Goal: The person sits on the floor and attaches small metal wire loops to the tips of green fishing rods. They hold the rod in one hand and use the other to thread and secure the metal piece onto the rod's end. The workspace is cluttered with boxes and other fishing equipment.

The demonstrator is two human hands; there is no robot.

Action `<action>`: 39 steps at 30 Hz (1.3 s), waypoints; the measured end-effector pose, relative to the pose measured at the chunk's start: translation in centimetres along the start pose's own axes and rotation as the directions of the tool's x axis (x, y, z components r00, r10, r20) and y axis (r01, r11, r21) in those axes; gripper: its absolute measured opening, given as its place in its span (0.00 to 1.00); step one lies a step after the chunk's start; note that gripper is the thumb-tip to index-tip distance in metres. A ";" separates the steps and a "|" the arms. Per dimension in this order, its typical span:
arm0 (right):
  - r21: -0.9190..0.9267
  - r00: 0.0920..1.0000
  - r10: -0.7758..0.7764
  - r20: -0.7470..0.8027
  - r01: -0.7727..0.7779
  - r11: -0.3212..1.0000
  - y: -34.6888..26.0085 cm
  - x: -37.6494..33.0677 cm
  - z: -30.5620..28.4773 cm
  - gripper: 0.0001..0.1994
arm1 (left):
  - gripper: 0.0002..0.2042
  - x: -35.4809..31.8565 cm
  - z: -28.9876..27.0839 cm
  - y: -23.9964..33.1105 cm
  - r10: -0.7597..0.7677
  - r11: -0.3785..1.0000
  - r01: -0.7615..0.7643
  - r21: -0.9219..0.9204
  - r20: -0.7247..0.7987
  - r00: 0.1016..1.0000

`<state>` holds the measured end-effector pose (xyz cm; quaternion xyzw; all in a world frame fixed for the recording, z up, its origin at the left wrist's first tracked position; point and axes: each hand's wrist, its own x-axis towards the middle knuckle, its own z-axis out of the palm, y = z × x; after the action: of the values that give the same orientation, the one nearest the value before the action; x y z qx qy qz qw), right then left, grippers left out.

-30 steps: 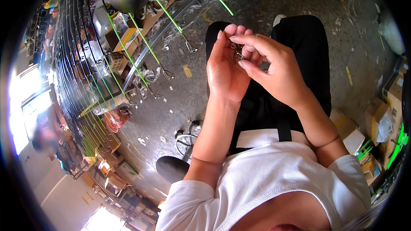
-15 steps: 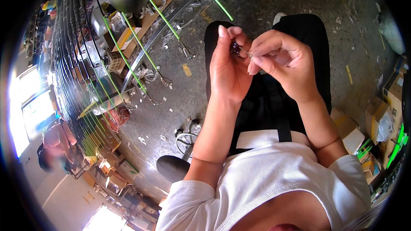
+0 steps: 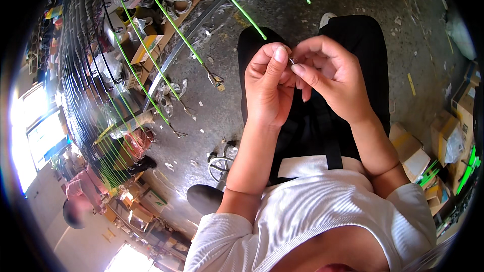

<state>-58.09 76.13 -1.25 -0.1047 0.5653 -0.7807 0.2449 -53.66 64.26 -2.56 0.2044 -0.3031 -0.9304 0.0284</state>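
I see both hands raised over the lap, fingertips meeting. Left hand (image 3: pixel 267 88) is curled, thumb and forefinger pinching a tiny metal piece (image 3: pixel 292 61) at its upper right edge. Right hand (image 3: pixel 330 78) pinches the same piece from the other side, other fingers loosely bent. Piece too small to identify. Below the hands, black trousers (image 3: pixel 312 126). Left of the left hand, green rods (image 3: pixel 171 25) slant over grey floor (image 3: pixel 212 116). Right of the right hand, cardboard boxes (image 3: pixel 443 136).
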 end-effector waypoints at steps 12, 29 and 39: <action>-0.341 0.816 -0.529 0.235 0.579 0.741 -0.2 1.4 1.3 0.07 | 0.19 4.1 1.8 2.6 0.093 0.926 -0.014 -0.378 0.193 0.977; -0.318 0.805 -0.583 0.105 0.583 0.748 -0.1 2.0 2.3 0.09 | 0.08 5.2 2.6 3.6 0.166 0.895 0.044 -0.443 0.424 0.890; -0.295 0.802 -0.593 0.070 0.585 0.756 -0.1 1.7 2.5 0.09 | 0.07 4.7 2.9 3.6 0.163 0.845 0.104 -0.525 0.437 0.885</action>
<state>-58.49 73.25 -0.51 -0.3026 0.6194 -0.7233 -0.0397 -59.38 62.12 -0.08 -0.0453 -0.0333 -0.9981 0.0254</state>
